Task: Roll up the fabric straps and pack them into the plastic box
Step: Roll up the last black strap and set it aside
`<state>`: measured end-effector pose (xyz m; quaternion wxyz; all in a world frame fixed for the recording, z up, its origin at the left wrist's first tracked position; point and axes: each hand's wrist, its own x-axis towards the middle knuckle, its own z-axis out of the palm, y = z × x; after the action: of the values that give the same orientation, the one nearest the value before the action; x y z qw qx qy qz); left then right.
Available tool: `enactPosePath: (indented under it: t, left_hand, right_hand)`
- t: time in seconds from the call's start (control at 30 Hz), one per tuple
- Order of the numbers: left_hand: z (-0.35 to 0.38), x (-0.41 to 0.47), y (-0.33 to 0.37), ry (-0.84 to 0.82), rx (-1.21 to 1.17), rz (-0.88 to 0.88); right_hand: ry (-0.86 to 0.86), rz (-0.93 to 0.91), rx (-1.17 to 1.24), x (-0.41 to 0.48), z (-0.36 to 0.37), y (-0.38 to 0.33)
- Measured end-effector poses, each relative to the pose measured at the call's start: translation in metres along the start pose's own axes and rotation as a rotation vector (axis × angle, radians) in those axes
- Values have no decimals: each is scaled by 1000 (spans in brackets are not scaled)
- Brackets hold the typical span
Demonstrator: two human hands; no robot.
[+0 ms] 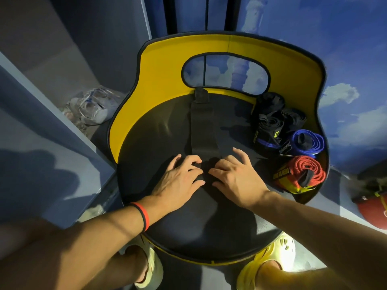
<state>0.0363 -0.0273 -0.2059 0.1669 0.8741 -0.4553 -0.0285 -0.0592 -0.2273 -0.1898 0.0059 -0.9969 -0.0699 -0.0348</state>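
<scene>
Now both hands (pixel 180 180) (pixel 235 177) on blk strap (pixel 202 130)

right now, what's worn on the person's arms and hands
The left hand and right hand are bare: no gloves, no rings seen. No sleeves show. The left wrist wears two thin bands, one red, one black; the right wrist nothing.

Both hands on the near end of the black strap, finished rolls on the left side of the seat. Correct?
Wrong side: the head view shows the rolls on the right side of the seat. Left hand and right hand are on the near end of the black strap.
</scene>
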Motion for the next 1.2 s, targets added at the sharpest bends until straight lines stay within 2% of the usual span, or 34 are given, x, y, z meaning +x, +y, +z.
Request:
enactPosePath:
  t: [0.17, 0.43, 0.57, 0.67, 0.73, 0.87, 1.0, 1.13, 1.2]
  left_hand:
    - [-4, 0, 3, 19, -85, -41]
    - [-12, -3, 10, -5, -172, -75]
    - [-13, -20, 22, -55, -203, -96]
    - [-18, -28, 28, -75, -111, -94]
    - [-22, -25, 27, -101, -141, -123]
    - [-20, -16, 24, -122, -372, -264]
    - [-16, -10, 20, -166, -485, -369]
    - [-22, -5, 23, -71, -387, -361]
    - [-27, -1, 26, 36, -222, -232]
  right_hand:
    - [-29, 27, 43, 9, -2, 2]
    - [-212, -29, 142, 10, -21, 5]
    - [-255, -31, 351, -8, -23, 3]
    - [-308, -24, 448, -14, -25, 0]
    - [-263, -13, 430, -16, -27, -1]
    - [-149, -51, 205, -24, -29, -8]
    - [-160, -98, 79, -30, -19, -10]
    - [-165, -74, 70, -27, -17, -6]
    - [-167, -64, 60, -25, -20, -8]
